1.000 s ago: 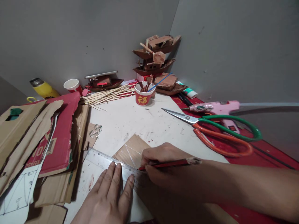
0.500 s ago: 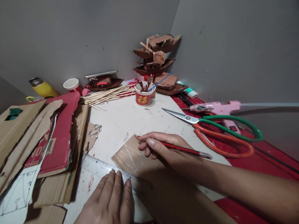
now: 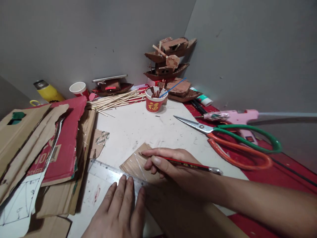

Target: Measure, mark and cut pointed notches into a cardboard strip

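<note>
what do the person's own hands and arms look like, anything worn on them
Both the left hand and the right hand are bare, with no gloves and no rings in sight. The right forearm shows no sleeve, watch or bracelet up to the picture's edge. The left wrist and forearm are out of view, so anything worn there cannot be told.

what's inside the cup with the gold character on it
A blue stick leans in the cup, and dark brown smears mark the inner wall. The cup's near side hides the bottom.
</note>
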{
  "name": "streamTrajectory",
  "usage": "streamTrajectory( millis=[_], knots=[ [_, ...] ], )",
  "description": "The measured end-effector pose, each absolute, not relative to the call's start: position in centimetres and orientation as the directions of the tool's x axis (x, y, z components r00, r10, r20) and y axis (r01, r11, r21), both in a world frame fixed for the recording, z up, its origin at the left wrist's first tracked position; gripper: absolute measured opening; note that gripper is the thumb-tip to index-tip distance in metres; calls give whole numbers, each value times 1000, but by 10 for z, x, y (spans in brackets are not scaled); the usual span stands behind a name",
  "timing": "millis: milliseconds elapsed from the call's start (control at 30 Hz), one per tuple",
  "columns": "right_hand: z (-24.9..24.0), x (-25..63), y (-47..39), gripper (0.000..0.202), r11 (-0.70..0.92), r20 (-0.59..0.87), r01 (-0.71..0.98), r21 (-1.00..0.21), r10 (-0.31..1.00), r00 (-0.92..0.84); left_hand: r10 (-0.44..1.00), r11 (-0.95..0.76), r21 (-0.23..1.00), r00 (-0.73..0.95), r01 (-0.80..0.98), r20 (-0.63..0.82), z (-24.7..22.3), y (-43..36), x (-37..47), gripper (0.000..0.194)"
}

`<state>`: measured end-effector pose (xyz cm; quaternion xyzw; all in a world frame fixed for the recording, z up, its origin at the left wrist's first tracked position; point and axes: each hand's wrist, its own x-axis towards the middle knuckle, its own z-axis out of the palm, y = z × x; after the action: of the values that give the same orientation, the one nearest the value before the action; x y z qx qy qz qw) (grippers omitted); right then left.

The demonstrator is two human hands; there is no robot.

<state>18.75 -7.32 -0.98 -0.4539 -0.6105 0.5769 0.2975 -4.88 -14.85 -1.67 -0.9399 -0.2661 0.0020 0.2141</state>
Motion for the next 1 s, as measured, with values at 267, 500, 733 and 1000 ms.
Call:
streamTrajectory(
  millis=[267,500,733,1000],
  knots=[
    [-15,192,-75,38,49,-49,181,-982,865,-499,500,-776,-380,858,503,114,-20,-144,-49,54],
    [-15,196,-75,39,196,20,242,-950,814,-581,510,-766,-397,854,506,105,-19,-144,-46,50],
    [-12,191,-74,38,103,2,159,-982,847,-532,530,-765,-364,841,531,112,-22,-144,-48,48],
    [-1,182,-68,29,238,79,174,-956,776,-626,513,-783,-338,850,522,124,-17,-142,-49,49]
  ],
)
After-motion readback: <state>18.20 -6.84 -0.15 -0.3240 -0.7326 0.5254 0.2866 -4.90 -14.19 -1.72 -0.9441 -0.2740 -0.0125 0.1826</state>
